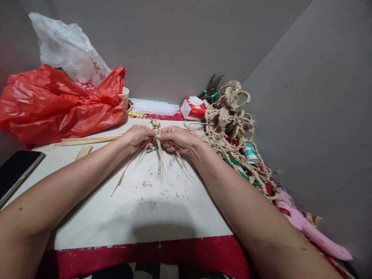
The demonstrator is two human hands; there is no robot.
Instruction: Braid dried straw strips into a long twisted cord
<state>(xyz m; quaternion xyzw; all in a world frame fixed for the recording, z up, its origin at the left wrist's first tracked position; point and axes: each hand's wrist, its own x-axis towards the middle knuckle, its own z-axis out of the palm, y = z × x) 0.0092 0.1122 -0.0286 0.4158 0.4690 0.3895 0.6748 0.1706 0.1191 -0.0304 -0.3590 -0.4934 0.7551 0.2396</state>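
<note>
Both hands (158,140) together, fingertips apparently pinching straw (161,153).

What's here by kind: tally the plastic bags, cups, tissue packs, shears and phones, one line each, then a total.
Bags: 2 (red bag, clear bag)
Cup: 1
Tissue pack: 1
Shears: 1
Phone: 1
Total: 6

Both arms reach across the surface (116,224), left hand (139,137) and right hand (178,139) meeting, fingers pinched together near its far edge.
</note>
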